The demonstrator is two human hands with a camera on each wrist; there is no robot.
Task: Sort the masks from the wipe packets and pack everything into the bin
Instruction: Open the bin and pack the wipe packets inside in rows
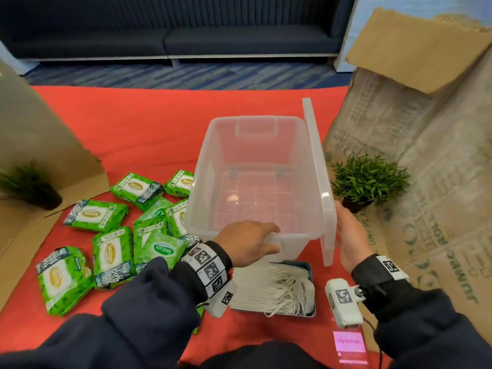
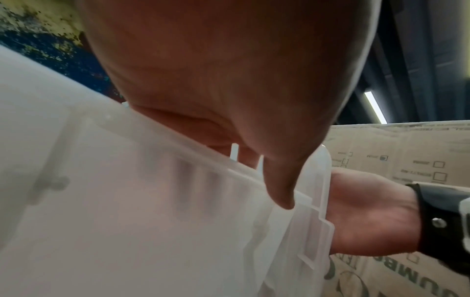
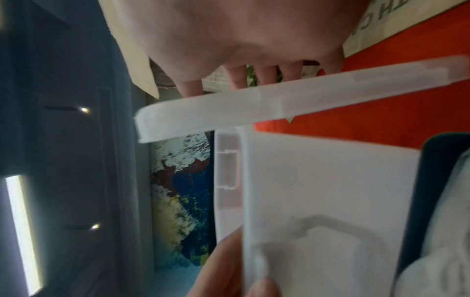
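An empty clear plastic bin stands on the red cloth. My left hand grips its near rim, fingers curled over the edge; the left wrist view shows the thumb outside the wall. The bin's lid stands upright along the bin's right side, and my right hand holds its near end, fingers behind it. Several green wipe packets lie in a heap left of the bin. White masks are stacked in a blue box just in front of the bin.
Cardboard sheets rise on the right and on the left. A small potted plant sits right of the lid, another plant at far left. A phone with a pink screen lies near the front edge.
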